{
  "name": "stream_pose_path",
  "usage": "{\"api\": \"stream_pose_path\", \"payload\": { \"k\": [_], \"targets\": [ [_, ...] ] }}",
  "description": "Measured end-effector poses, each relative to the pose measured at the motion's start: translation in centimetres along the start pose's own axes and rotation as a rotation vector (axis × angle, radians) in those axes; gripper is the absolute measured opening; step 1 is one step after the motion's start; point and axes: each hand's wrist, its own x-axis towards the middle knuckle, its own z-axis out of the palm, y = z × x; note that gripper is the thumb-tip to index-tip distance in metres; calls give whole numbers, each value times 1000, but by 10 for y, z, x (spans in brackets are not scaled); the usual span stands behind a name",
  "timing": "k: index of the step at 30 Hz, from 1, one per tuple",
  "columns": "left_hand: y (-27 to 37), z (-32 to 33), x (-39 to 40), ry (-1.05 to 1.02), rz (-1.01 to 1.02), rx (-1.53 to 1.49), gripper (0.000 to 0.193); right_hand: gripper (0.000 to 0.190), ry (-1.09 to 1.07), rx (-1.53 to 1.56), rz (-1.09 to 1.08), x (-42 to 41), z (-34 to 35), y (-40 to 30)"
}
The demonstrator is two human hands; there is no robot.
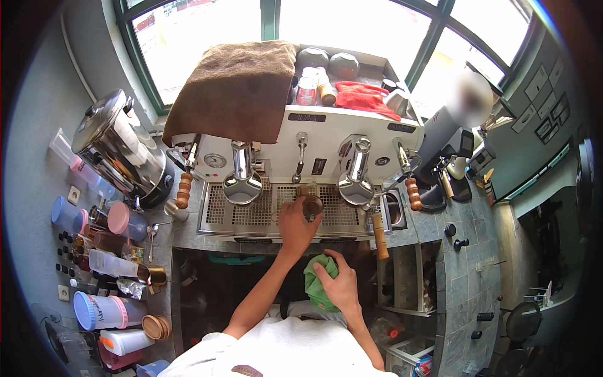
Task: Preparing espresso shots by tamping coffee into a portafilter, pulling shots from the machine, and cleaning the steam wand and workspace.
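Note:
My left hand (297, 222) grips a small clear glass (313, 208) over the perforated metal drip tray (254, 217) of a two-group espresso machine (325, 136). Just behind that glass, a second glass vessel (307, 189) is partly hidden. My right hand (340, 282) holds a crumpled green cloth (321, 285) in front of my body, below the machine's front edge. To the right of the glass, a portafilter with a wooden handle (379, 235) sits in the right group head (358, 188). The left group head (242, 186) has no portafilter in it.
Steam wands with wooden handles (184, 191) flank the tray. A brown towel (235, 89) and a red cloth (362, 98) lie on the machine. At left stand a metal urn (122, 151), a steel pitcher (176, 210) and plastic containers (110, 311); a coffee grinder (438, 141) is at right.

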Motion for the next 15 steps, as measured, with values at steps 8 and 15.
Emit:
{"api": "stream_pose_path", "payload": {
  "k": [8, 15],
  "targets": [
    [20, -6, 4, 12, 98, -57, 53, 50, 18, -18, 9, -5, -6, 17],
    [-27, -7, 39, 29, 248, 118, 49, 51, -40, -17, 12, -14, -10, 23]
  ]
}}
